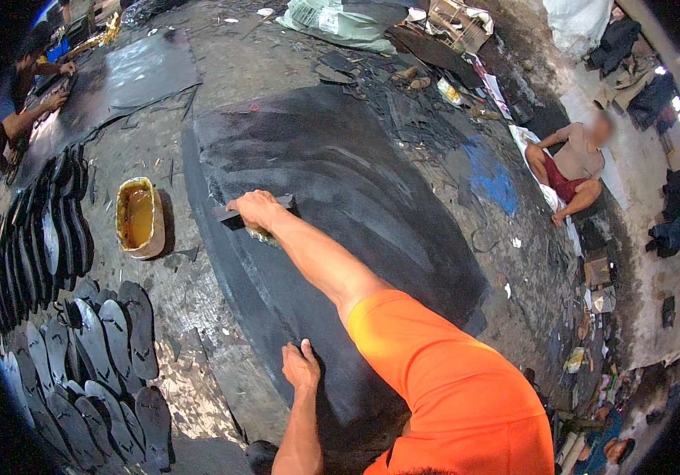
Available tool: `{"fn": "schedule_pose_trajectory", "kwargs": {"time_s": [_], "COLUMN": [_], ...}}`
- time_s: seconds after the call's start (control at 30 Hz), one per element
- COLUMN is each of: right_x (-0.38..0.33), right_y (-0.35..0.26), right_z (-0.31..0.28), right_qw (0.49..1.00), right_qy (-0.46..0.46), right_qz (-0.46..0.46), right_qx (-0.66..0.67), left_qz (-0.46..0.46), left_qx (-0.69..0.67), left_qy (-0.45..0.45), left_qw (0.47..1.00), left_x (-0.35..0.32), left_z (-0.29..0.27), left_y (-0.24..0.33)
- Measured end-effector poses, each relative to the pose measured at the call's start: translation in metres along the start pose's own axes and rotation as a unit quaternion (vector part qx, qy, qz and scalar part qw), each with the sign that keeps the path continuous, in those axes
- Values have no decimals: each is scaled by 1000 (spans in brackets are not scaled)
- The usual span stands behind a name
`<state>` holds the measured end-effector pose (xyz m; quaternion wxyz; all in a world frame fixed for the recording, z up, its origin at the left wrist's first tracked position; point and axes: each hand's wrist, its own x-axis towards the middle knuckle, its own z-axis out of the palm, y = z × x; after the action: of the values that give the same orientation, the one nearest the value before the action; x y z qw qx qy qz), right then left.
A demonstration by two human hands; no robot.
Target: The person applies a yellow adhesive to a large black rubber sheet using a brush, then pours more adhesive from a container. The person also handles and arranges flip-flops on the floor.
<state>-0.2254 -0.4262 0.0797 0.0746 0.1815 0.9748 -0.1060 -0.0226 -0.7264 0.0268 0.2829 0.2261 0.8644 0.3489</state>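
Observation:
A large black sheet [332, 158] lies on the floor in front of me, with glossy, wet-looking streaks over its surface. My right hand [257, 210], at the end of an orange sleeve, is closed around a dark, flat, bar-shaped spreader [283, 204] near the sheet's left edge. Something yellowish shows beneath this hand. Closer to me, my left hand [300, 366] rests on the sheet by its left edge, thumb apart from the fingers and nothing in it. Left of the sheet stands a pale tub [150, 245] holding amber-brown liquid.
Many black flip-flops [102, 340] lie in rows at left. A co-worker [27, 119] handles dark material at upper left, beside another shiny sheet [154, 70]. Another person [577, 162] sits at right. Dark scraps [415, 119] and a green sack [340, 24] lie at the back.

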Motion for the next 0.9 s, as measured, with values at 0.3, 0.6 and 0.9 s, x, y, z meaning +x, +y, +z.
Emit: {"fn": "schedule_pose_trajectory", "kwargs": {"time_s": [0.3,0.6,0.9], "right_x": [-29,23,23], "right_y": [3,15,-4], "right_z": [-12,10,-10], "right_qw": [984,983,992], "right_qy": [-120,-40,-102], "right_qz": [-14,132,-68], "right_qx": [128,121,16], "left_qz": [-25,-8,-40], "left_qx": [4,-27,12], "left_qy": [28,20,11], "left_qw": [999,999,999], "left_x": [1,-4,4], "left_z": [-9,7,-5], "left_y": [-6,13,3]}}
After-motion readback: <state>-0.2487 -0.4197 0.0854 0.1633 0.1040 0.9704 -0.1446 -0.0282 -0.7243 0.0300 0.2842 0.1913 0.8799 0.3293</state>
